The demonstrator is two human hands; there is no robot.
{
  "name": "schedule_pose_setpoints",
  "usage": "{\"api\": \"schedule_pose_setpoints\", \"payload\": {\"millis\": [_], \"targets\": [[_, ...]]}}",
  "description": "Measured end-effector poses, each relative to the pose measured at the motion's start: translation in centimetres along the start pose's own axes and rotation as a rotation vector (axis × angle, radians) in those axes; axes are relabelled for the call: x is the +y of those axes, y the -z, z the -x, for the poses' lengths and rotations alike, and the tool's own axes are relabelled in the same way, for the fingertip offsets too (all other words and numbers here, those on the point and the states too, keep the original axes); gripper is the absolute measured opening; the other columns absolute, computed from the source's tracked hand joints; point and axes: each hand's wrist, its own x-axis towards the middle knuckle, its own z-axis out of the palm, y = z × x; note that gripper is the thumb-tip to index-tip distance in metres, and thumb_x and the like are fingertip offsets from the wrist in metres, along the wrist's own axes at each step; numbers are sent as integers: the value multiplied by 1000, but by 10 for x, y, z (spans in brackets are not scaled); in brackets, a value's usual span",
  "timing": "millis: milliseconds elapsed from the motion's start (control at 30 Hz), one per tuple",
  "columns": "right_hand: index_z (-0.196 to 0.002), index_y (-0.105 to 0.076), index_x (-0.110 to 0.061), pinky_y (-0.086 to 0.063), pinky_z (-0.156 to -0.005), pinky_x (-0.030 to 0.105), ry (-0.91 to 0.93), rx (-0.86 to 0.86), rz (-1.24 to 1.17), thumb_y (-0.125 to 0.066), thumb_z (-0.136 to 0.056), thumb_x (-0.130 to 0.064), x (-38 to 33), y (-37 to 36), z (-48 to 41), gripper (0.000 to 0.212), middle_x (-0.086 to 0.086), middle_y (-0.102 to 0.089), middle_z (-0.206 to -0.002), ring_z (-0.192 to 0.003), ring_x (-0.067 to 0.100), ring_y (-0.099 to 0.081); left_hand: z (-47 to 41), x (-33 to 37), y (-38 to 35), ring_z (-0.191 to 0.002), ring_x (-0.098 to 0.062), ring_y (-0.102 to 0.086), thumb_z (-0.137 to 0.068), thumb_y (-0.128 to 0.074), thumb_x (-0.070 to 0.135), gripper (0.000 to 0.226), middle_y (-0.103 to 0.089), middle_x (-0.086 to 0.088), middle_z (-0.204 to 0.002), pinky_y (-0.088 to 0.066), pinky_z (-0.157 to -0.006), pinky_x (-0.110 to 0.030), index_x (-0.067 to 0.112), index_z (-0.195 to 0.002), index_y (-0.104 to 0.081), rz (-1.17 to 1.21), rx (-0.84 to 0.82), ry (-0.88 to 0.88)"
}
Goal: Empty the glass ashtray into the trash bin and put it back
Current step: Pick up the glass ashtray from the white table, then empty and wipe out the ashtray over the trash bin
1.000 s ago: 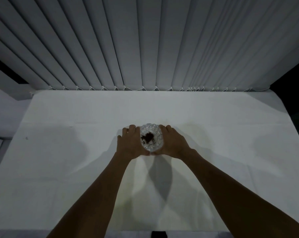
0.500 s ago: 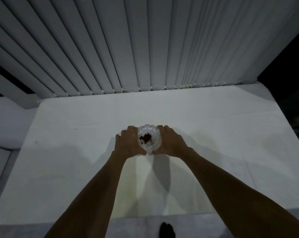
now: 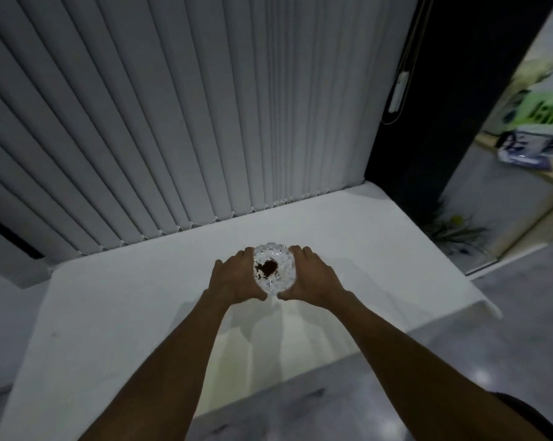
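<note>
The glass ashtray (image 3: 273,268), clear and knobbly with a dark clump of ash in its middle, is held between both hands above the white table (image 3: 125,313). My left hand (image 3: 233,278) cups its left side and my right hand (image 3: 310,275) cups its right side. Both sets of fingers wrap around the rim, so the ashtray's outer walls are hidden. No trash bin is in view.
Grey vertical blinds (image 3: 173,122) hang behind the table. A dark wall panel (image 3: 421,138) with a hanging cord stands at the right. Beyond it are a small plant (image 3: 453,230) and a lit shelf with bright packages (image 3: 542,122). Glossy grey floor (image 3: 332,409) runs along the table's near edge.
The view has swung to the right and pulled back from the table, showing floor and the room at right. Both hands still hold the ashtray, now higher above the table.
</note>
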Motion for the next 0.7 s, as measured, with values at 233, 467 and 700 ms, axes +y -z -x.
{"api": "schedule_pose_setpoints", "payload": {"millis": [233, 467, 700], "targets": [[-136, -40, -24, -55, -81, 41, -114, 166, 24, -92, -58, -58, 1, 57, 115, 100, 1, -54, -124, -111, 21, -56, 61, 71, 23, -120, -27, -64, -57, -89, 55, 100, -65, 1, -132, -44, -101, -44, 22, -141, -45, -5, -9, -232], [-136, -40, -25, -55, -83, 41, -292, 301, 42, -91, -56, -61, 32, 106, 223, 102, -1, -54, -126, -112, 20, -56, 102, 168, 18, -110, -26, -65, -53, -94, 44, 99, -62, 1, -127, -57, -90, -43, 22, -137, -46, 91, -76, -463], [-139, -40, -23, -53, -86, 38, -482, 411, 41, -91, -58, -59, 90, 135, 348, 102, 0, -52, -135, -118, 19, -53, 139, 283, -34, -110, -22, -64, -46, -94, 46, 102, -61, 3, -125, -59, -90, -45, 26, -135, -48, 176, -191, -715]]}}
